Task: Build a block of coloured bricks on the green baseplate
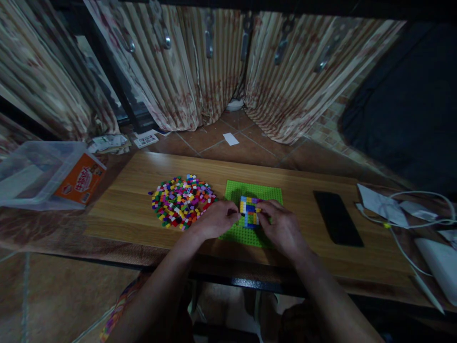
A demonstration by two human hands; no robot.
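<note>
The step in hand looks like fitting bricks onto the multicoloured brick build point(251, 219), which sits on the green baseplate point(255, 239) on the table point(143, 174). The right hand's point(282, 223) fingers seem clamped on a yellow brick point(258, 209) at its edge; whether the left hand's point(220, 219) fingers, close together opposite, grip anything cannot be told. The next move likely calls for careful stud alignment and a firm downward press.

Dim light covers the room — a pale sheen sits on the far left corner of the wooden board point(130, 197), while shadow dulls the green baseplate point(246, 237). Wide-angle distortion splays the curtains point(285, 95); the piled bricks point(182, 202) look soft.
</note>
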